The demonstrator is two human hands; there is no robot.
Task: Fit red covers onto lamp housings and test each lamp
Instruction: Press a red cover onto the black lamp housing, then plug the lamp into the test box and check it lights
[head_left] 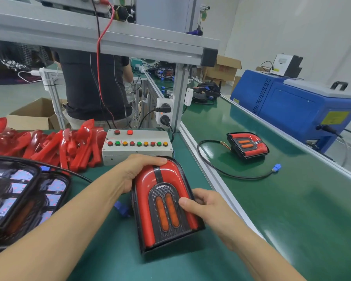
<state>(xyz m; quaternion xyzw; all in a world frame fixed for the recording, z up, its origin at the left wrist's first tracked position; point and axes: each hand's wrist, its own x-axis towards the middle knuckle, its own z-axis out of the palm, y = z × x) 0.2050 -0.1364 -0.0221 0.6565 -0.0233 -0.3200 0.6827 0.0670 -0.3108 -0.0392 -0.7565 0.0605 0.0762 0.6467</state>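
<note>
Green tabletop (114, 250) bearing a heap of red covers (49, 147), a grey button box (137, 146), and uncovered lamp housings (18, 191) at left

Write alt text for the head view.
Both hands grip a red-covered lamp on a green bench: left hand over its rounded top, right hand at its side. Behind sit a button test box and a pile of red covers; another lamp lies on the conveyor.

red cover (148, 179) with black centre stripe, black honeycomb-patterned panel (166, 209) with two orange strips, grey button box (137, 146) at far with red, green, amber buttons, green bench mat (114, 250), blue machine (296, 106) at far right
</note>
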